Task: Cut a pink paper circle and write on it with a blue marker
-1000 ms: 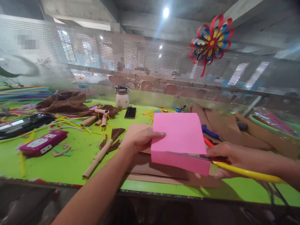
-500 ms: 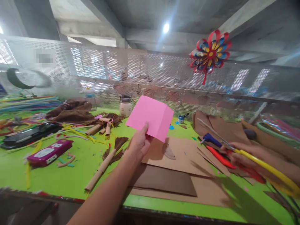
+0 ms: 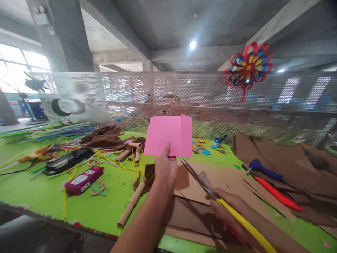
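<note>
My left hand (image 3: 165, 168) pinches the bottom edge of a folded pink paper (image 3: 168, 136) and holds it upright above the green table (image 3: 86, 207). My right hand (image 3: 228, 207) grips yellow-handled scissors (image 3: 210, 191); their slightly parted blades point up and left, ending just below the paper's lower right corner. Brown paper sheets (image 3: 210, 177) lie on the table under both hands.
A rolled brown paper broom (image 3: 135, 195) lies left of my forearm. A magenta case (image 3: 84, 180), coloured strips and rolled tubes (image 3: 130, 153) fill the left side. Red and blue pens (image 3: 273, 188) and more brown sheets lie right. A perforated screen (image 3: 210, 95) with a paper pinwheel (image 3: 247, 66) stands behind.
The pink paper came off the table, lifted upright by my left hand. My right hand swung out right with the scissors, then came back in below the paper. My view tilted up.
</note>
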The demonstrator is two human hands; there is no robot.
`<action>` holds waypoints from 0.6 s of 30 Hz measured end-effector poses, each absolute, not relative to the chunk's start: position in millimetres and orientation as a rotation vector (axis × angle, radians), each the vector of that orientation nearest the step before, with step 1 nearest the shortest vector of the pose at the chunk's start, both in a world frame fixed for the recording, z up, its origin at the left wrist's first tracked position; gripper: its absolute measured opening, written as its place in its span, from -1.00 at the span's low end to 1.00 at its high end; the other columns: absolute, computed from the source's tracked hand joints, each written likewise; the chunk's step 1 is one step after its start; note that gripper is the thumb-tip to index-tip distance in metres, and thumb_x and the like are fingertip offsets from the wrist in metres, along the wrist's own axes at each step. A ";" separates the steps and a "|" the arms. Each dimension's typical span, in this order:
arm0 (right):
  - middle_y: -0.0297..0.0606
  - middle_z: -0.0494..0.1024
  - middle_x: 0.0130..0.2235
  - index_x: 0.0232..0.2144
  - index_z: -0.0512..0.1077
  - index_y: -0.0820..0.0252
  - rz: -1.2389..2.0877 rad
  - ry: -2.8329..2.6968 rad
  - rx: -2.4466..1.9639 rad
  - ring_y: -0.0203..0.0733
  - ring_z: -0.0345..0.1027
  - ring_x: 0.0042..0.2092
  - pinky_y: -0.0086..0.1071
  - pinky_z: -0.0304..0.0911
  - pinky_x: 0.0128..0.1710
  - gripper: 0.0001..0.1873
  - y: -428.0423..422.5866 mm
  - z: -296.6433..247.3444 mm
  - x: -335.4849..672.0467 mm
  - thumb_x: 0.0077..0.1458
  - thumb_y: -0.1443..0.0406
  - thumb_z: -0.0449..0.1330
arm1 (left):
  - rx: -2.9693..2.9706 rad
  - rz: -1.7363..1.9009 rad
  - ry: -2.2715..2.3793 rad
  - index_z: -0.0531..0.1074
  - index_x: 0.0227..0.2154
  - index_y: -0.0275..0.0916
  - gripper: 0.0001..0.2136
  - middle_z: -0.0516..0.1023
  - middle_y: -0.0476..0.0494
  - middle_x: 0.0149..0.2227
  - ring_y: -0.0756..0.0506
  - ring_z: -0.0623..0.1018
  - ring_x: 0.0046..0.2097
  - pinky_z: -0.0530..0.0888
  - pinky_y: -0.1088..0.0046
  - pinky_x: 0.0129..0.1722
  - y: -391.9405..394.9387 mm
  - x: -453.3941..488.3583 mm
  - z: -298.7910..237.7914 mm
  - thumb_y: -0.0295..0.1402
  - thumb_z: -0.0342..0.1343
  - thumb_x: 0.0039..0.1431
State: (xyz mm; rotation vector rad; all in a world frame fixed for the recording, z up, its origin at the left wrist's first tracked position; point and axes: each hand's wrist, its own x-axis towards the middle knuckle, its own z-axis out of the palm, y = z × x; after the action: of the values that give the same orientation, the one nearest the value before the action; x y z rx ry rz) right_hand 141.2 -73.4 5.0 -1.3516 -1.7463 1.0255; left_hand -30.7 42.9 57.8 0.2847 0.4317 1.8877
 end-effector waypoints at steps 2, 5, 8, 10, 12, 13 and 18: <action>-0.43 0.26 -0.55 -0.37 0.39 0.18 1.039 -1.702 -1.349 -0.39 0.13 -0.60 -0.52 0.08 -0.63 -0.39 -69.9 5.8 134.6 0.09 -0.25 0.05 | 0.273 1.882 0.416 0.48 -0.10 -0.25 -0.75 0.64 -0.10 -0.12 -0.01 0.61 -0.08 0.53 0.52 -0.02 41.7 -30.0 57.0 -0.65 0.08 0.23; -0.45 0.24 -0.56 -0.28 0.41 0.20 1.071 -1.608 -1.339 -0.40 0.10 -0.62 -0.55 0.08 -0.68 -0.34 -65.8 2.3 125.9 0.07 -0.27 0.03 | 0.255 1.825 0.421 0.49 -0.16 -0.26 -0.81 0.65 -0.07 -0.21 0.02 0.62 -0.20 0.55 0.57 -0.14 40.2 -29.4 52.3 -0.60 0.07 0.26; -0.45 0.25 -0.57 -0.19 0.41 0.22 1.060 -1.528 -1.323 -0.39 0.09 -0.64 -0.54 0.09 -0.70 -0.26 -63.8 -1.9 119.6 0.03 -0.31 0.02 | 0.266 1.747 0.424 0.50 -0.20 -0.25 -0.86 0.64 -0.05 -0.31 0.05 0.61 -0.34 0.53 0.61 -0.33 36.5 -26.0 47.2 -0.54 0.07 0.29; -0.45 0.24 -0.59 -0.19 0.41 0.23 1.025 -1.492 -1.302 -0.40 0.08 -0.66 -0.54 0.08 -0.71 -0.25 -63.0 -3.0 117.4 0.03 -0.32 0.01 | 0.293 1.704 0.410 0.50 -0.19 -0.25 -0.86 0.64 -0.05 -0.32 0.04 0.60 -0.37 0.52 0.60 -0.38 31.6 -19.8 45.3 -0.54 0.08 0.28; -0.46 0.23 -0.61 -0.19 0.41 0.23 0.988 -1.472 -1.280 -0.40 0.08 -0.66 -0.52 0.07 -0.71 -0.26 -62.9 -1.8 116.9 0.05 -0.31 0.01 | 0.329 1.667 0.383 0.50 -0.15 -0.25 -0.83 0.64 -0.08 -0.29 0.02 0.61 -0.33 0.54 0.57 -0.34 25.5 -11.1 44.8 -0.56 0.09 0.26; -0.44 0.24 -0.60 -0.18 0.41 0.23 0.982 -1.464 -1.277 -0.39 0.09 -0.66 -0.51 0.08 -0.70 -0.27 -63.4 -0.2 117.3 0.05 -0.30 0.02 | 0.348 1.654 0.365 0.49 -0.12 -0.25 -0.80 0.65 -0.10 -0.26 0.01 0.62 -0.30 0.56 0.55 -0.30 22.3 -6.6 44.9 -0.57 0.10 0.25; -0.31 0.44 -0.47 -0.02 0.41 0.20 1.021 -1.438 -1.289 -0.28 0.31 -0.57 -0.40 0.29 -0.60 -0.37 -73.3 12.6 121.6 0.18 -0.18 0.03 | 0.407 1.639 0.290 0.44 0.02 -0.20 -0.64 0.62 -0.15 -0.08 -0.06 0.63 -0.11 0.58 0.44 -0.10 11.2 7.1 45.5 -0.62 0.15 0.18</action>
State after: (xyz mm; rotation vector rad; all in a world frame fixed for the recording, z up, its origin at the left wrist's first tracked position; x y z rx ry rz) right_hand 121.6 -73.3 12.6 -1.2890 -1.4378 1.0212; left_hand 7.1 11.2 45.5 0.4069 0.2896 1.6390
